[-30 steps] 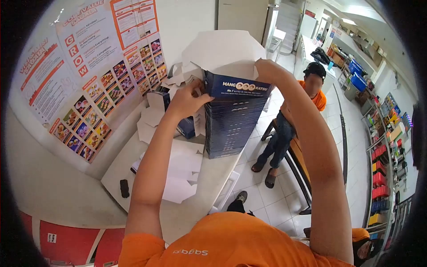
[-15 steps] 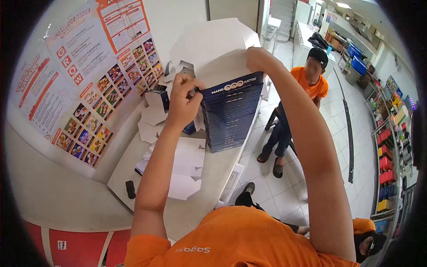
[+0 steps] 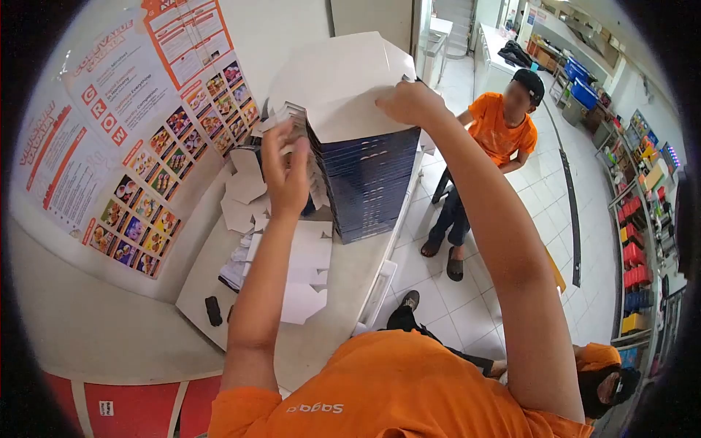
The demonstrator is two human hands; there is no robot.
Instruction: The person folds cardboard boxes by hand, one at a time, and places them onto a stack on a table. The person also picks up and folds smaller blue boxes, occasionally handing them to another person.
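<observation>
A tall stack of flat-nested cardboard boxes [image 3: 372, 190] stands on the counter, dark blue with small white print on the near side. The topmost white cardboard sheet [image 3: 339, 80] spreads out behind and above it. My left hand [image 3: 286, 168] is raised at the stack's left edge, fingers apart, by the white cut side flaps [image 3: 292, 115]. Over the right part of the white sheet is my right hand [image 3: 410, 104], its fingers curled in. Whether it pinches the cardboard is hidden.
Loose white cardboard pieces [image 3: 292, 270] lie on the counter [image 3: 328, 347], with a small black object [image 3: 213, 311] near its left edge. Posters [image 3: 139, 146] cover the wall. A person in an orange shirt [image 3: 504, 131] stands right of the counter; another [image 3: 602, 372] is at lower right.
My left fingers have opened out from a pinch, and the hand moved slightly left. My right hand shifted left over the white sheet. The large lettering on the top box no longer shows.
</observation>
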